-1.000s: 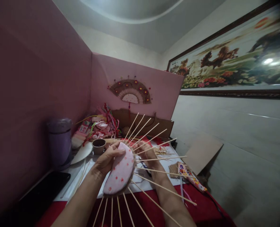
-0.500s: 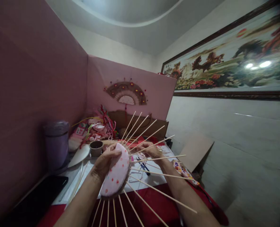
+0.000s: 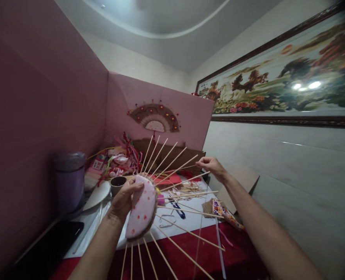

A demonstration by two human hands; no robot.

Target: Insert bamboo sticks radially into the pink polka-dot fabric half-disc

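My left hand (image 3: pixel 123 201) is closed on the flat edge of a half-round fan base (image 3: pixel 143 210), thumb on its front. The base is pale pink with red dots and tilted on its side. Thin wooden sticks (image 3: pixel 190 211) spread out from its curved brown edge like rays. Out past the upper stick tips, my right hand (image 3: pixel 214 168) pinches a thin thread (image 3: pixel 186 168), which runs back among the sticks. A fine strand also hangs down below this hand. A blue utility knife (image 3: pixel 177 209) lies on the table behind the sticks.
A finished fan (image 3: pixel 155 116) hangs on the pink board. Ribbons (image 3: pixel 131 155) are heaped at the back left, near a dark cup (image 3: pixel 118 186). A purple tumbler (image 3: pixel 70 182) and a black phone (image 3: pixel 46 249) stand and lie at left. Patterned cloth (image 3: pixel 221 210) lies at right.
My right hand has moved up and to the right from behind the sticks, drawing the thread out. The fan base in my left hand has shifted slightly.
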